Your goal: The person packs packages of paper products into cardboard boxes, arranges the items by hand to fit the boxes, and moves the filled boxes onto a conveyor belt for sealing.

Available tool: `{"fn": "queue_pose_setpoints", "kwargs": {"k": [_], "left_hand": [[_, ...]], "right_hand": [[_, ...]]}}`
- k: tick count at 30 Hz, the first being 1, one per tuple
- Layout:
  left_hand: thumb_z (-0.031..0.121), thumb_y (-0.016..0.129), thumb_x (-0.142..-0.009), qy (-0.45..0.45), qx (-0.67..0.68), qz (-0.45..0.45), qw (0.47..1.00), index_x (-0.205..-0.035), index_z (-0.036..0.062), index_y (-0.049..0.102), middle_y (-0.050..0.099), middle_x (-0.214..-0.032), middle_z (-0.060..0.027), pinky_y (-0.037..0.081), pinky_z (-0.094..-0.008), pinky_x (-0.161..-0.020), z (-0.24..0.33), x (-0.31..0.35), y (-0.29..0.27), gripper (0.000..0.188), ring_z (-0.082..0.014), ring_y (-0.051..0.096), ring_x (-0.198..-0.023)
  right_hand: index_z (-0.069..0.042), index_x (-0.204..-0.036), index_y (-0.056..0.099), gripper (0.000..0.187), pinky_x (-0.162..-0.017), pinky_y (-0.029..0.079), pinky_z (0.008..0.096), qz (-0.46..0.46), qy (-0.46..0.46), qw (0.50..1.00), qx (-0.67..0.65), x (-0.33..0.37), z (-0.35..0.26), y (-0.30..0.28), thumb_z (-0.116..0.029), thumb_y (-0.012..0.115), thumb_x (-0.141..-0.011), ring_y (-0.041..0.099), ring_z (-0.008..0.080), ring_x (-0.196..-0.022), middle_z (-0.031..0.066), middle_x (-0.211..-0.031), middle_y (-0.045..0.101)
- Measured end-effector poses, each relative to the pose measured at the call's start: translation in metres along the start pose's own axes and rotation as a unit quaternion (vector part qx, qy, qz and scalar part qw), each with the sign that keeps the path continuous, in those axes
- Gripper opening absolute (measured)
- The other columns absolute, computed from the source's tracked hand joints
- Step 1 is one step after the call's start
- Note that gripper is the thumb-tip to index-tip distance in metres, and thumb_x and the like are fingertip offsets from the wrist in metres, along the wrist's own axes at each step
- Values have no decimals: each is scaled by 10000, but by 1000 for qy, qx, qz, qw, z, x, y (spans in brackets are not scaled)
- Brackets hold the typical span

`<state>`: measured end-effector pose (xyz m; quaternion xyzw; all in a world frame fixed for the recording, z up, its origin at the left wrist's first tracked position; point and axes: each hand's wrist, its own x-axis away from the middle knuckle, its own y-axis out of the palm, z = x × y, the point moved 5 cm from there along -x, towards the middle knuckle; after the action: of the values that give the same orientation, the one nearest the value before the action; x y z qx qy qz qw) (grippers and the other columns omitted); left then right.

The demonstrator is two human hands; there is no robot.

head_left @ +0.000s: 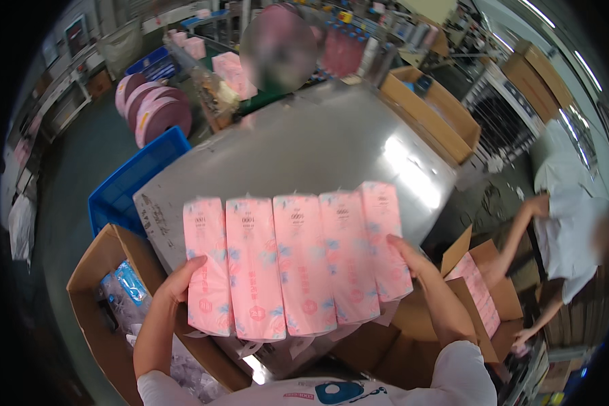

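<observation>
A row of several pink tissue packs (pixel 296 264), printed with blue flowers, is held up side by side over the near edge of the metal table (pixel 284 149). My left hand (pixel 185 276) presses on the outer side of the leftmost pack. On the other end, my right hand (pixel 407 256) grips the rightmost pack, thumb on its front. The row is squeezed between both hands, and the rightmost pack sits a little higher and tilted. Most of my fingers are hidden behind the packs.
Left of me stands an open carton (pixel 88 271) of clear plastic wrapping, beside a blue crate (pixel 139 176). Pink film rolls (pixel 162 118) lie beyond. At right, another person (pixel 568 230) reaches around a carton (pixel 463 298) of pink packs. An open box (pixel 446 128) sits at the table's far right.
</observation>
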<state>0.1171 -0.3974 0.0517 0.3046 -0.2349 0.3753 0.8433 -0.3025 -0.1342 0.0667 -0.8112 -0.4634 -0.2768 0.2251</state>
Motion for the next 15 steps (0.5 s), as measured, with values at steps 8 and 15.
{"fn": "queue_pose_setpoints", "kwargs": {"k": [8, 15], "left_hand": [[83, 648, -777, 103, -226, -274, 929, -1249, -15, 465, 574, -1163, -84, 459, -329, -889, -15, 29, 232, 515, -169, 549, -1046], [93, 672, -782, -98, -315, -379, 864, -1303, 11, 423, 514, -1262, -105, 364, -324, -1002, -285, -16, 307, 583, -197, 476, -1163]], "right_hand": [[44, -1307, 355, 638, -931, 456, 394, 169, -177, 933, -266, 292, 132, -177, -68, 609, -733, 555, 258, -1081, 142, -1227, 528], [6, -1110, 571, 433, -837, 475, 331, 376, 67, 897, -222, 389, 410, -120, 3, 596, -678, 599, 219, -931, 98, -1004, 627]]}}
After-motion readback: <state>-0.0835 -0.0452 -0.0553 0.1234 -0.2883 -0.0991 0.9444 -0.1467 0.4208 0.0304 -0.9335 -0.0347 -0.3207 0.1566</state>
